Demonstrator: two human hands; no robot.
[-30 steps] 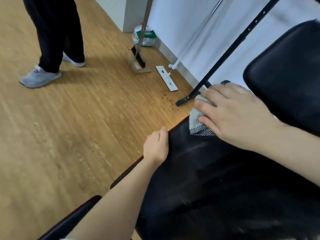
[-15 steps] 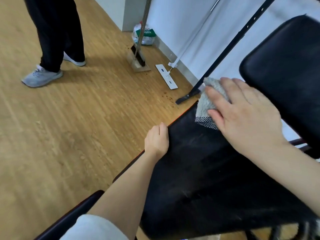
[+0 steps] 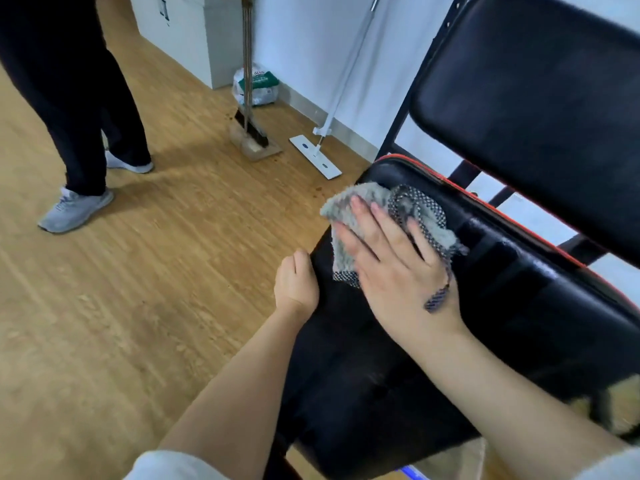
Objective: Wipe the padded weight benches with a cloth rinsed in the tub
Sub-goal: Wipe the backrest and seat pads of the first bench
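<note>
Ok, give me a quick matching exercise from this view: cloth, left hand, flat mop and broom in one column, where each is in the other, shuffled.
Things:
1. cloth
2. left hand
3. flat mop
4. broom

Places:
A. gripping the seat pad's left edge
B. in a dustpan on the floor
C. pressed flat on the seat pad under the right hand
D. head on the floor, handle leaning on the wall

Pairs: 1-C, 2-A, 3-D, 4-B

Cloth point(image 3: 349, 206) on counter point(image 3: 381, 375) far end, under right hand point(image 3: 394, 268); left hand point(image 3: 296, 284) at counter's left edge; mop point(image 3: 315, 155) on floor point(image 3: 121, 306) beyond.
</note>
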